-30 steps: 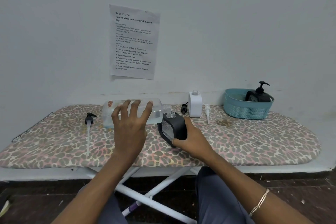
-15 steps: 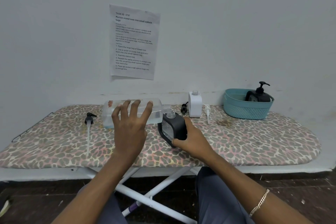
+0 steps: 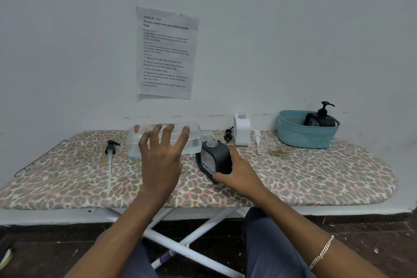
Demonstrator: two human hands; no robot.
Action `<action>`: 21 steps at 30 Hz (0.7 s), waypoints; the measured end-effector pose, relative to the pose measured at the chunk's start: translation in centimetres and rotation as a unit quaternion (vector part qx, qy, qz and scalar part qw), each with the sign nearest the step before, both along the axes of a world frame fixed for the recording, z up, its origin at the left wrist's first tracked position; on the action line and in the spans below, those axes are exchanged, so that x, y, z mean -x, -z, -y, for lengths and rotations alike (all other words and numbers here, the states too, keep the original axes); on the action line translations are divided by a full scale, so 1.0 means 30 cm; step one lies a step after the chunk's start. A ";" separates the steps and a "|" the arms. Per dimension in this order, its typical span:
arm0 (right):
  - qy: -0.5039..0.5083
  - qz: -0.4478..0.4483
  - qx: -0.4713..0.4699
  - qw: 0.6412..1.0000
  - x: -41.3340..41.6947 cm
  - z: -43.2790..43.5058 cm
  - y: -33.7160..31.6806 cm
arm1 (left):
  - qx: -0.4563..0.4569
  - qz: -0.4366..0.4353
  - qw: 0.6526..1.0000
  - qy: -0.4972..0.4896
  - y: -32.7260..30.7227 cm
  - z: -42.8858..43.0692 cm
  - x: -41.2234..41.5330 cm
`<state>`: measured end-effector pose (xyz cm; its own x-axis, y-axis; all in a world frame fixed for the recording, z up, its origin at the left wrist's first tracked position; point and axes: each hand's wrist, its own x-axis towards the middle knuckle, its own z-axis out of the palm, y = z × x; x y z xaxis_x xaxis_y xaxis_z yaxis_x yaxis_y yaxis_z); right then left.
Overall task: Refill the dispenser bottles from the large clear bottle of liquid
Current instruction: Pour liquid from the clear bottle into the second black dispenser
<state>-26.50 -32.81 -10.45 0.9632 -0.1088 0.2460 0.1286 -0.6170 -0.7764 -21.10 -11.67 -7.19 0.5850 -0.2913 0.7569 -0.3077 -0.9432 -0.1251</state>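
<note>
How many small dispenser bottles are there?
3: a black bottle gripped by the right hand, a white bottle by the wall, a pump-topped bottle in the teal basket, which may hide more.

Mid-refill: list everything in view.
large clear bottle: one, clear, tipped sideways mid-board
black dispenser bottle: one, black, under its neck, pumpless
white dispenser bottle: one, white, by wall
black pumps: two, black, on board
white pump: one, white, on board
basket: one, teal, right
second black dispenser: one, black, in basket
paper sheet: one, white, wall
ironing board: one, leopard print
left hand: holds large clear bottle
right hand: holds black dispenser bottle
</note>
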 end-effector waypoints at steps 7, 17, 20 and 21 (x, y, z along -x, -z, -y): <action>0.000 0.000 0.000 1.000 -0.001 0.000 0.001 | 0.003 0.003 1.000 0.002 -0.001 0.000 0.001; -0.003 -0.003 -0.008 1.000 0.001 0.000 0.001 | 0.004 0.000 1.000 0.002 -0.001 0.000 0.000; -0.001 -0.004 -0.009 1.000 0.000 0.001 0.001 | 0.004 -0.001 1.000 0.002 0.000 0.001 0.000; -0.001 -0.005 -0.010 1.000 -0.001 0.001 0.002 | 0.004 -0.001 1.000 0.002 0.000 0.001 0.001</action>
